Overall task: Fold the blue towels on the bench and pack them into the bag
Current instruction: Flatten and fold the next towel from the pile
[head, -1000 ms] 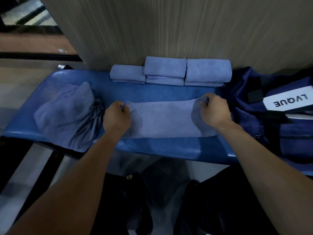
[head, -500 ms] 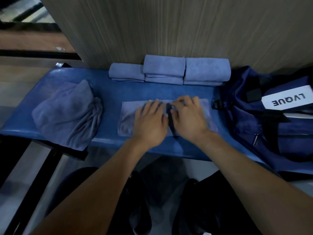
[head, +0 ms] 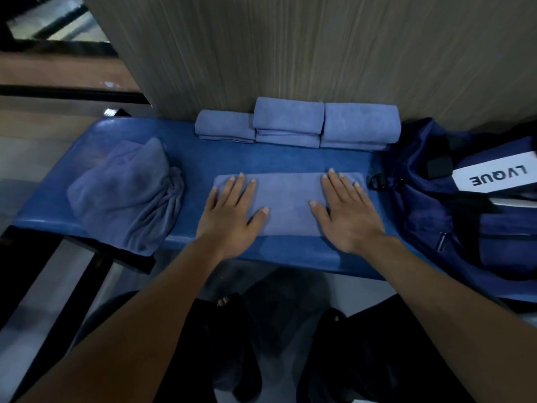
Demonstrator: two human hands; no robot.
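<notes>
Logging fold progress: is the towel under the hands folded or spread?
Folded: the towel lies as a narrow flat strip, left hand and right hand pressing its ends with straight fingers.

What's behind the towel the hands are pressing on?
Behind the pressed towel, folded towels sit in stacks against the wood wall. Bare blue bench lies between. Whatever is behind those stacks is covered.

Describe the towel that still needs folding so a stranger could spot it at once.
Start at the long blue bench against the wood-grain wall. Go to its left end, far from the navy bag. The unfolded towel lies there as a rumpled heap spilling over the front edge, unlike the flat towel under the hands and the neat folded stacks by the wall.
</notes>
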